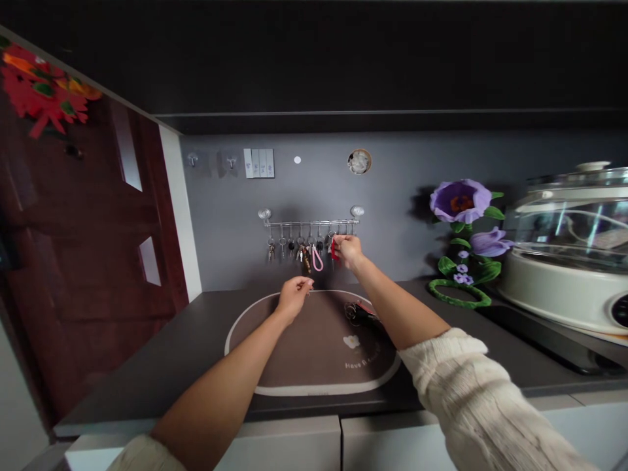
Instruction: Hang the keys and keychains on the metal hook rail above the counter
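Your right grip is up at the clear hook rail, thumb and fingers pinching the red tag, which sits right at the fingertips, near the rail's right end. Your left grip is lower, in front of the rail and over the mat, its fingertips drawn close together; you cannot tell whether anything is between them. Just left of the red tag, a pink loop and several keys hang close together, crowding that side. On the mat, a dark key bunch lies beside your right forearm, which partly covers it. Farther right, purple flowers and a white steamer stand on the surface, well apart from both hands.
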The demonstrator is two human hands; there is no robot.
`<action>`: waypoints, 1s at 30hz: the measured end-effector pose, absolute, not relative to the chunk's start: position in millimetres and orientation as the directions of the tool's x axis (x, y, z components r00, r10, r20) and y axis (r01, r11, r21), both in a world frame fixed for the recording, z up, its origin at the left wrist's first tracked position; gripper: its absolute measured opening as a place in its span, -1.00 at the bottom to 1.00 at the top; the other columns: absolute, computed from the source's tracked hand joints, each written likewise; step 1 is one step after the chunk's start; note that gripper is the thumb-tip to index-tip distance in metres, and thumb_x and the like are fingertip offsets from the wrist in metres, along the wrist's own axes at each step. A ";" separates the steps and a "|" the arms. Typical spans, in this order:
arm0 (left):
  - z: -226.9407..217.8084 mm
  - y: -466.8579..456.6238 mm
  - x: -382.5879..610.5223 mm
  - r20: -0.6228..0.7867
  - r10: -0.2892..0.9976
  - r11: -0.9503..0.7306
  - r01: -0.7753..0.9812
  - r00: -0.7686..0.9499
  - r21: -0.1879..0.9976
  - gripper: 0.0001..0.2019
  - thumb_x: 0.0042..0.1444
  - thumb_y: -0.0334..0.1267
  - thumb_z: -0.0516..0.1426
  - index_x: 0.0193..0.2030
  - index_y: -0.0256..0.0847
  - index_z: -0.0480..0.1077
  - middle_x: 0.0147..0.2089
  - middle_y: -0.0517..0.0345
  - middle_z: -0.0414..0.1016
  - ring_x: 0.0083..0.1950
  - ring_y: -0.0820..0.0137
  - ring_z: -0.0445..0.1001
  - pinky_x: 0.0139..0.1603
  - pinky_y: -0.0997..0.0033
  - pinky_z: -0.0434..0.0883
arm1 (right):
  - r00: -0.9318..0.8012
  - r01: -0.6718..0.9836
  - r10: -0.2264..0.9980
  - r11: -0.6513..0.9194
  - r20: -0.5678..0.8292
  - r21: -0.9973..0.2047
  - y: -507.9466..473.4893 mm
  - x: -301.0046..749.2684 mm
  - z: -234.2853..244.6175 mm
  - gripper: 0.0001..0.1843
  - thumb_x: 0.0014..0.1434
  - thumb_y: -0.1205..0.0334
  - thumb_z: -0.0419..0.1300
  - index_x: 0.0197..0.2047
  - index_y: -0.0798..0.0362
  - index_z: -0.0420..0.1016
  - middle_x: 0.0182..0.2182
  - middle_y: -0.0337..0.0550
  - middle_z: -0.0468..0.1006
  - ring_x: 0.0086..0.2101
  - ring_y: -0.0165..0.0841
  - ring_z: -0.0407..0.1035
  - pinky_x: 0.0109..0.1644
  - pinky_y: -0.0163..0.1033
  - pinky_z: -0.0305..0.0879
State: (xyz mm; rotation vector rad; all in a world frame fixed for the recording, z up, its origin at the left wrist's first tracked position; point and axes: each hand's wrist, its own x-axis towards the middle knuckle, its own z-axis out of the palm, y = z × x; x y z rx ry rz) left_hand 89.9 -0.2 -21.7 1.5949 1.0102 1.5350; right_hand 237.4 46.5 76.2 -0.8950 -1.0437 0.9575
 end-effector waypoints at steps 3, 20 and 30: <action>-22.4 0.2 89.2 0.460 0.888 -0.459 0.067 0.004 0.886 -0.77 -0.15 -0.13 0.11 -0.43 -0.28 0.39 -0.50 0.15 0.39 -0.52 0.53 0.27 -0.49 0.53 0.21 | 0.206 -0.209 0.940 0.313 0.271 -0.927 50.4 235.6 74.8 -0.93 -0.01 0.42 0.03 -0.50 0.11 0.24 -0.68 -0.27 0.31 -0.65 -0.54 0.22 -0.54 -0.39 0.25; -23.4 0.7 89.5 0.453 0.891 -0.454 0.065 0.027 0.889 -0.73 -0.12 -0.13 0.08 -0.37 -0.32 0.36 -0.46 0.14 0.37 -0.53 0.56 0.25 -0.57 0.58 0.17 | 0.210 -0.120 0.938 0.306 0.277 -0.944 59.9 240.0 59.1 -0.86 0.05 0.42 -0.02 -0.52 0.13 0.25 -0.69 -0.30 0.31 -0.69 -0.59 0.17 -0.58 -0.44 0.17; -23.0 -1.3 90.6 0.451 0.891 -0.453 0.057 0.052 0.890 -0.71 -0.13 -0.11 0.08 -0.34 -0.32 0.35 -0.45 0.13 0.37 -0.50 0.55 0.26 -0.55 0.57 0.19 | 0.172 -0.099 0.941 0.310 0.291 -0.945 52.8 247.5 56.0 -0.88 -0.01 0.46 0.03 -0.53 0.13 0.30 -0.62 -0.26 0.37 -0.60 -0.59 0.25 -0.42 -0.43 0.25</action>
